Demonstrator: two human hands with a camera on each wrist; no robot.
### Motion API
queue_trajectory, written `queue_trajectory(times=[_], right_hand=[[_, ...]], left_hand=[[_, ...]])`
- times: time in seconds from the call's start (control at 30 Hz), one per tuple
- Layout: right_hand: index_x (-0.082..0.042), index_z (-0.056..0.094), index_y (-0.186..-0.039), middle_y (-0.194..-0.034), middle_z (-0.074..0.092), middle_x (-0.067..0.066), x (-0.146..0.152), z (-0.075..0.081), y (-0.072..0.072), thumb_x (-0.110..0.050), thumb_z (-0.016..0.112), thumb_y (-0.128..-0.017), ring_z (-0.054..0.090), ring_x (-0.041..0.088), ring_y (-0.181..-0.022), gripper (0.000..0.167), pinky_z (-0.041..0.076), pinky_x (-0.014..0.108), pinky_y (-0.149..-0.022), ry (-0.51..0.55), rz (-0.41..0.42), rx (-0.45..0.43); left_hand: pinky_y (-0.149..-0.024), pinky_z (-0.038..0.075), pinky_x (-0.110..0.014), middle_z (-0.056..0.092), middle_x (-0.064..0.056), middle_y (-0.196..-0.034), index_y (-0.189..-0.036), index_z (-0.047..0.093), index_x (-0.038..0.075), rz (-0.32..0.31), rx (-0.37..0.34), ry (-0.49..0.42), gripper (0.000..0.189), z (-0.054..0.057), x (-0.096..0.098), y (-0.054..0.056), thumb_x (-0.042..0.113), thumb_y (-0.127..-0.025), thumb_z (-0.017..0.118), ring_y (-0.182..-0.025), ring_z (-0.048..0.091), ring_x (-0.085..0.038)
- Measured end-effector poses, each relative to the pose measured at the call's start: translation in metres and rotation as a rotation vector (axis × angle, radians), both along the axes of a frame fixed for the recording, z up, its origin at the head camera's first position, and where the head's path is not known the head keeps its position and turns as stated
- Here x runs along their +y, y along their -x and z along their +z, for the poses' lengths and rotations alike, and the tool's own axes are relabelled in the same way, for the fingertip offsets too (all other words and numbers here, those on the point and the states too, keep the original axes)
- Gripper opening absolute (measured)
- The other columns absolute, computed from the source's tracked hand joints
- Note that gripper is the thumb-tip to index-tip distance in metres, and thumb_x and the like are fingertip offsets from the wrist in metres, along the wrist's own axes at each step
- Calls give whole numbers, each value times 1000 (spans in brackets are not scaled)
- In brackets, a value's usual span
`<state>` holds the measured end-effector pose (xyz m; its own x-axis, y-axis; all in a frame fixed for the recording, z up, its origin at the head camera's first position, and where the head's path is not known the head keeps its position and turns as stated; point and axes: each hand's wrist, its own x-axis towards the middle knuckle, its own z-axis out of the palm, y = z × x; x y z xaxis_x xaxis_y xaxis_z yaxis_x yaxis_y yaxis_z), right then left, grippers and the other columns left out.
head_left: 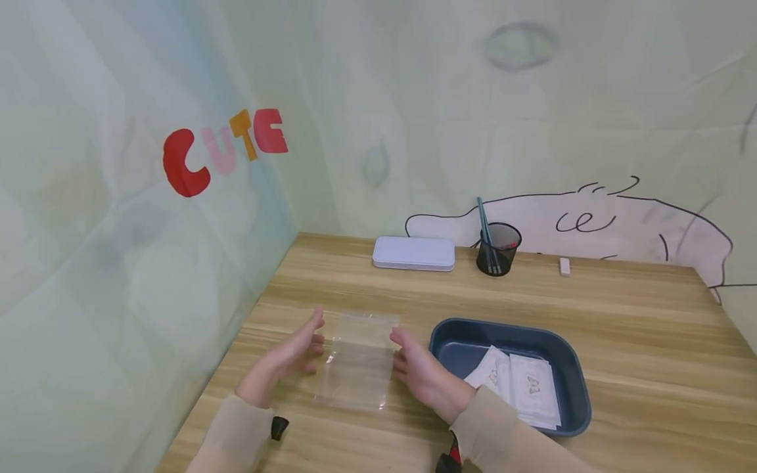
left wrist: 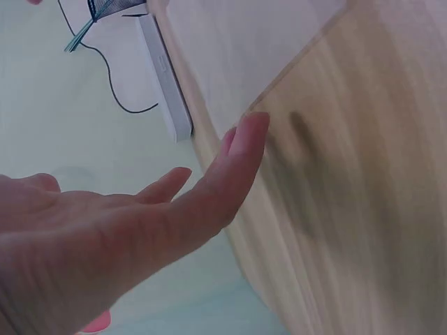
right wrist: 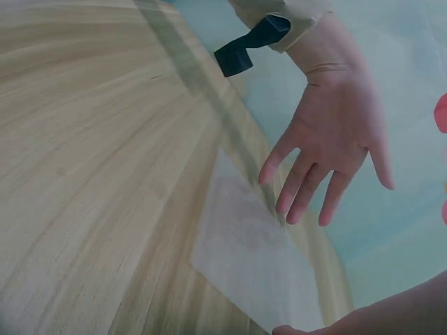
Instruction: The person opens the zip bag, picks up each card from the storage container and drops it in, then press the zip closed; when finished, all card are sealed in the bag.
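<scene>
A clear, flat plastic bag (head_left: 359,362) lies on the wooden table between the two hands. On its left, the left hand (head_left: 290,355) hovers with the palm turned inward and the fingers loosely extended, holding nothing. The right wrist view shows this left hand (right wrist: 336,129) with its fingers spread, above the table edge beside the bag (right wrist: 255,255). To the bag's right, the right hand (head_left: 427,376) faces inward with relaxed fingers and an empty palm. Its forearm passes in front of a dark blue tray (head_left: 576,374), which holds several white packets (head_left: 534,391) with a small printed design.
Along the back of the table stand a pale lidded case (head_left: 414,253), a black mesh cup (head_left: 508,246) with blue-green sticks (head_left: 485,226), and a small white block (head_left: 564,267). A printed cloth backdrop (head_left: 355,98) rises behind and on the left.
</scene>
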<state>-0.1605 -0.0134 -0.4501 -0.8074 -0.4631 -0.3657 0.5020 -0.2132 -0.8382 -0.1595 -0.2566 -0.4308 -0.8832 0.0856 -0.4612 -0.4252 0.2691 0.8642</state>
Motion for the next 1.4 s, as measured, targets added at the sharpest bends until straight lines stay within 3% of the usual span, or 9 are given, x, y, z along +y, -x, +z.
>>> queue_trajectory(times=[0.37,0.53,0.63,0.7,0.8,0.9,1.0,1.17,1.4], right_hand=[[13,10,-146,-145,3,44,-8,-9,-1,-35,38,-100,13,55,-134,72,16,53,-111,-20,-70,-28],[15,19,-141,-142,26,40,-11,-14,-1,-27,39,-99,34,45,-129,63,30,46,-107,-49,-119,-48],[8,49,-118,-114,56,23,-12,-18,-1,-17,46,-96,54,29,-103,34,42,34,-91,-84,-105,-34],[-2,57,-92,-86,58,7,-12,-22,-1,-10,49,-93,53,16,-79,11,42,25,-74,-91,-58,-3],[-14,54,-76,-69,49,-4,-12,-25,-1,-7,49,-93,45,8,-64,19,35,20,-61,-69,39,32],[-11,59,-87,-73,52,-4,-12,-24,-3,-10,47,-97,46,9,-66,15,35,21,-61,-45,86,14],[-4,60,-110,-82,56,-3,-11,-22,-5,-14,42,-100,50,10,-75,22,38,22,-68,-24,96,-30],[0,58,-124,-85,61,-5,-10,-15,-5,-14,39,-101,54,7,-77,32,40,21,-71,44,77,-70],[4,46,-139,-87,61,-8,1,6,-8,-15,37,-102,55,5,-80,42,41,20,-74,140,67,-34]], left_hand=[[-89,44,-57,28,-35,-142,-148,12,-7,3,-36,-16,91,-14,-3,1,66,-95,23,-124,36,-47],[-84,45,-50,31,-31,-140,-149,12,-6,-2,-50,-23,96,-23,-8,5,70,-92,25,-117,40,-40],[-77,45,-42,38,-25,-129,-149,14,-4,16,-63,-46,97,-31,-10,7,73,-90,27,-102,45,-31],[-73,44,-38,42,-19,-120,-149,15,-3,20,-77,-54,96,-33,-9,6,73,-90,26,-93,46,-24],[-67,42,-34,49,-15,-106,-147,17,-6,20,-84,-48,94,-30,-3,2,70,-92,24,-81,50,-21],[-63,40,-30,54,-10,-93,-142,26,-5,15,-86,-12,80,-25,3,-1,62,-97,26,-73,51,-18],[-58,37,-27,53,-6,-84,-123,44,-2,18,-53,35,58,-27,4,-2,50,-101,33,-67,48,-16],[-53,31,-25,46,-2,-66,-83,53,5,-26,103,90,35,-29,3,-1,35,-101,46,-58,40,-15],[-52,33,-23,45,1,-68,-106,67,-3,64,277,99,31,-10,21,1,24,-99,53,-60,40,-12]])
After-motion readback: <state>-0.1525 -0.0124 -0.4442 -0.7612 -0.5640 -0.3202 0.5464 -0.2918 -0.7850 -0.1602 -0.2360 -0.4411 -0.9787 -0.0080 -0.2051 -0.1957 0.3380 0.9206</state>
